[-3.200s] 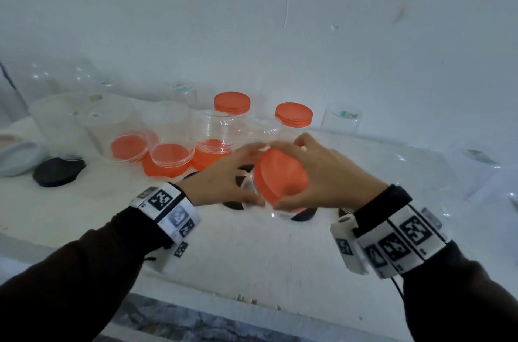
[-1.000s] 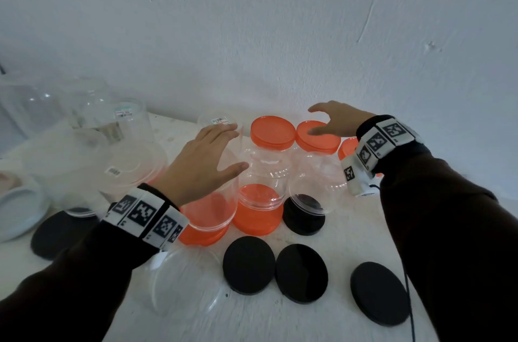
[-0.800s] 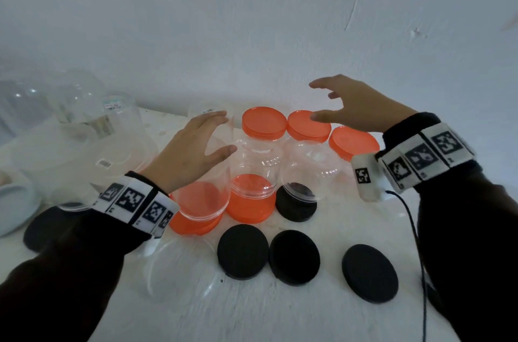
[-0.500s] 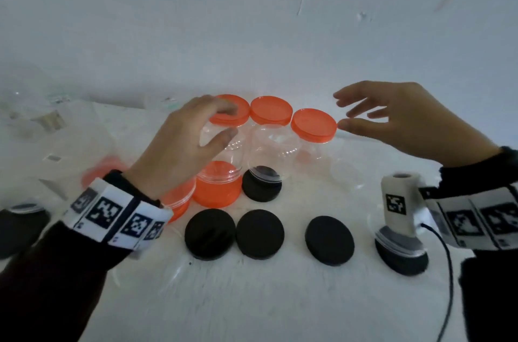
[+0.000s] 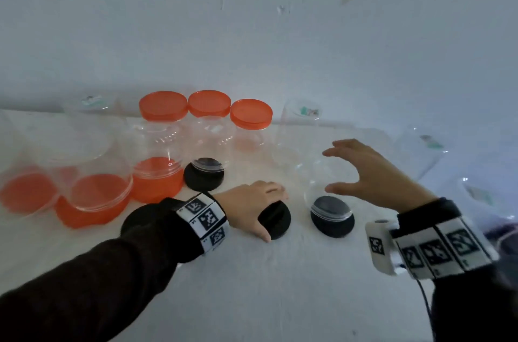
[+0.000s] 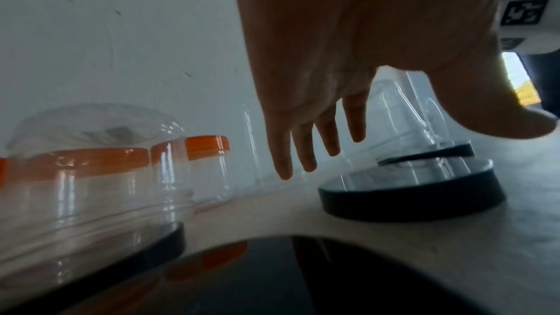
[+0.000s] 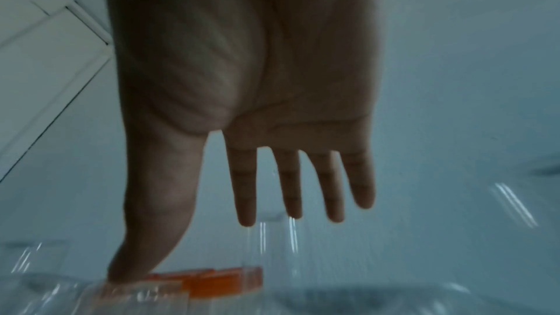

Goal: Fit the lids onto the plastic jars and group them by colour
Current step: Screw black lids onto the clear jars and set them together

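While the left hand (image 5: pixel 249 201) is held over a loose black lid (image 5: pixel 276 219) in front of the row of orange-lidded jars (image 5: pixel 206 117), its fingers are seen straight, with nothing clamped. Right of that row, the right hand (image 5: pixel 372 170) is held spread and empty beside a clear jar (image 5: pixel 311 176) upturned on a second black lid (image 5: pixel 332 219).

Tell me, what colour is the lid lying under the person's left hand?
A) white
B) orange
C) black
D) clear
C: the left hand is spread over a black lid, whose dark edge shows past the fingers and thumb.
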Tool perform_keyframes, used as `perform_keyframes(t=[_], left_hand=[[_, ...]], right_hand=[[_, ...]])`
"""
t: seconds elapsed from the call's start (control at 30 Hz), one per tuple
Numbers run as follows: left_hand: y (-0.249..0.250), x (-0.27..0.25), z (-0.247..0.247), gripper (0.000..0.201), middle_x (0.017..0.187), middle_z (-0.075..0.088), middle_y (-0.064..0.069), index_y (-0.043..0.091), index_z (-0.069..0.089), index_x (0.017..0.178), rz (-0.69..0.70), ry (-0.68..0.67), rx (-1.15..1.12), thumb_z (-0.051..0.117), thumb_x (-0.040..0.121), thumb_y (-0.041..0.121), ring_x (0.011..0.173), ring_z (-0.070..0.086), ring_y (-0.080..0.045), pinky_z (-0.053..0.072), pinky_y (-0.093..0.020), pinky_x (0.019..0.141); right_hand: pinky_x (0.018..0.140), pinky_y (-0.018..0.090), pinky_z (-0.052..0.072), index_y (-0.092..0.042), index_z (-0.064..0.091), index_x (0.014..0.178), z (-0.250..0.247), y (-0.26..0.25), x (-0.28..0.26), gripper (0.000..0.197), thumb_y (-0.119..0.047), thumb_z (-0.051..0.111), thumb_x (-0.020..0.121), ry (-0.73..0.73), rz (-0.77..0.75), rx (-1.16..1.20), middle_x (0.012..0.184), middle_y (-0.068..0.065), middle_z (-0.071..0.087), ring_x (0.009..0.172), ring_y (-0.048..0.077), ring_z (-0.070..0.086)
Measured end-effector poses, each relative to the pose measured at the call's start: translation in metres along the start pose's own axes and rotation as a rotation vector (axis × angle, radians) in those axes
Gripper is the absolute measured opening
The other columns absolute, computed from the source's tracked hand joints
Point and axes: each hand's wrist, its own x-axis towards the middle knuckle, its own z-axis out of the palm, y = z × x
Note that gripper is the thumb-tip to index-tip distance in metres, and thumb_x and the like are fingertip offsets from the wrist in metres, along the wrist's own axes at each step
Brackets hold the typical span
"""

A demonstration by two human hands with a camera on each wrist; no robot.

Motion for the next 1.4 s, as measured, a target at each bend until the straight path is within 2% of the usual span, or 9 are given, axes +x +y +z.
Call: perform_keyframes(t=[0.1, 0.17, 0.27, 0.43, 0.63, 0.9, 1.13, 1.3, 1.4], left_hand=[[0.004, 0.009, 0.005, 0.098, 0.156, 0.008, -0.003, 0.017, 0.017, 0.146, -0.016, -0.079, 0.068, 0.075, 0.072, 0.041, 0.141, 0.008, -0.021, 0.019, -0.037, 0.114], [0.004, 0.013, 0.007, 0.099, 0.156, 0.007, -0.003, 0.018, 0.015, 0.147, -0.035, -0.118, 0.074, 0.076, 0.072, 0.040, 0.141, 0.007, -0.022, 0.020, -0.041, 0.114], [0.005, 0.015, 0.006, 0.094, 0.154, 0.012, -0.002, 0.021, 0.017, 0.146, -0.067, -0.177, 0.078, 0.075, 0.074, 0.036, 0.139, 0.012, -0.024, 0.025, -0.045, 0.111], [0.006, 0.012, 0.003, 0.085, 0.144, 0.027, 0.000, 0.022, 0.026, 0.142, -0.090, -0.129, 0.022, 0.075, 0.074, 0.033, 0.130, 0.023, -0.021, 0.036, -0.044, 0.103], [-0.006, -0.024, -0.010, 0.085, 0.143, 0.028, 0.007, 0.028, 0.027, 0.142, -0.186, 0.107, -0.145, 0.076, 0.073, 0.033, 0.127, 0.027, -0.013, 0.031, -0.034, 0.107], [-0.029, -0.084, -0.017, 0.092, 0.139, 0.031, 0.013, 0.034, 0.029, 0.141, -0.332, 0.412, -0.316, 0.081, 0.064, 0.040, 0.126, 0.028, -0.005, 0.027, -0.031, 0.109], [-0.038, -0.114, -0.014, 0.090, 0.139, 0.030, 0.016, 0.035, 0.030, 0.140, -0.371, 0.515, -0.350, 0.081, 0.065, 0.037, 0.125, 0.025, 0.000, 0.021, -0.021, 0.104], [-0.038, -0.119, -0.014, 0.090, 0.134, 0.026, 0.022, 0.038, 0.028, 0.140, -0.382, 0.504, -0.370, 0.080, 0.067, 0.037, 0.123, 0.022, 0.005, 0.018, -0.018, 0.102], [-0.039, -0.115, -0.014, 0.090, 0.135, 0.026, 0.022, 0.038, 0.028, 0.139, -0.373, 0.495, -0.368, 0.080, 0.066, 0.038, 0.123, 0.021, 0.004, 0.019, -0.018, 0.101]], right_hand=[[0.113, 0.044, 0.020, -0.034, 0.029, 0.142, 0.018, 0.006, 0.001, 0.081, -0.045, 0.072, 0.073, -0.097, 0.070, -0.080, 0.154, -0.001, 0.009, 0.140, 0.026, 0.011], [0.115, 0.045, 0.017, -0.037, 0.022, 0.143, 0.024, 0.011, 0.002, 0.085, -0.048, 0.070, 0.074, -0.112, 0.097, -0.097, 0.156, 0.000, 0.002, 0.141, 0.028, 0.005], [0.112, 0.047, 0.021, -0.037, 0.018, 0.145, 0.030, 0.015, 0.003, 0.083, -0.045, 0.067, 0.078, -0.136, 0.141, -0.059, 0.156, 0.003, 0.003, 0.140, 0.029, 0.007], [0.109, 0.047, 0.021, -0.036, 0.010, 0.147, 0.030, 0.014, 0.009, 0.084, -0.048, 0.061, 0.081, -0.155, 0.188, -0.149, 0.153, 0.010, 0.010, 0.137, 0.031, 0.007], [0.101, 0.039, 0.034, -0.035, 0.024, 0.142, 0.022, 0.009, 0.018, 0.093, -0.039, 0.078, 0.066, -0.193, 0.181, -0.002, 0.129, 0.008, 0.025, 0.120, 0.026, 0.025], [0.102, 0.032, 0.033, -0.036, 0.031, 0.138, 0.043, -0.039, 0.039, 0.092, -0.040, 0.081, 0.061, -0.089, -0.110, 0.143, 0.126, 0.000, 0.024, 0.118, 0.016, 0.023], [0.104, 0.035, 0.033, -0.032, 0.030, 0.140, 0.070, -0.066, 0.067, 0.092, -0.041, 0.080, 0.064, -0.109, -0.187, 0.124, 0.135, 0.004, 0.022, 0.124, 0.020, 0.022], [0.104, 0.039, 0.037, -0.032, 0.028, 0.141, 0.075, -0.065, 0.074, 0.092, -0.047, 0.077, 0.065, -0.095, -0.211, 0.049, 0.141, 0.005, 0.019, 0.129, 0.022, 0.021], [0.107, 0.041, 0.033, -0.031, 0.027, 0.143, 0.071, -0.063, 0.072, 0.092, -0.053, 0.074, 0.067, -0.127, -0.234, -0.005, 0.145, 0.005, 0.019, 0.133, 0.023, 0.019]])
